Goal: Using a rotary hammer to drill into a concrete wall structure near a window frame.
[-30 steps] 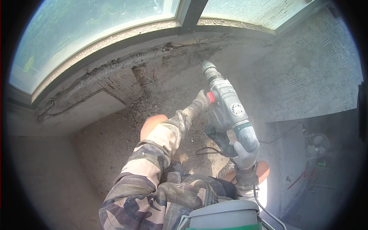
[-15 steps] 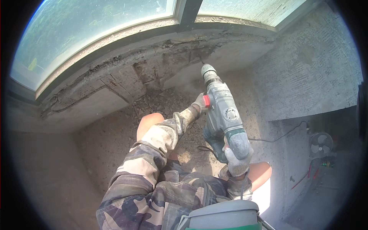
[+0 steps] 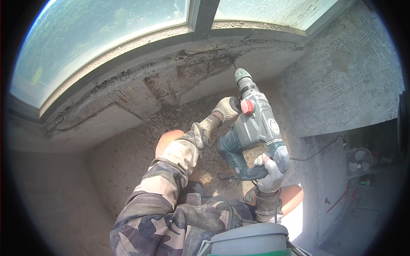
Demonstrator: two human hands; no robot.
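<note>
A dusty grey-green rotary hammer drill (image 3: 255, 123) with a red knob slants away from me, held in both hands. My left hand (image 3: 227, 109), in a knit work glove, is closed round the black side handle near the chuck. My right hand (image 3: 270, 174), gloved too, grips the rear handle. The thin bit (image 3: 234, 65) reaches the wall (image 3: 256, 64) below the window, at the right end of a broken-out strip. Whether its tip is sunk into the wall is too small to tell. Camouflage sleeves cover both arms.
Rubble (image 3: 168, 117) lies on the floor below the chipped wall strip. Windows (image 3: 115, 47) with a dark frame run above. A rough concrete panel (image 3: 341, 77) stands at the right. A fan (image 3: 359, 162) and a cable (image 3: 314, 154) are farther right.
The drill has shifted right and rolled over, so its side and pistol handle now show more. Both hands have moved with it and keep their hold.
</note>
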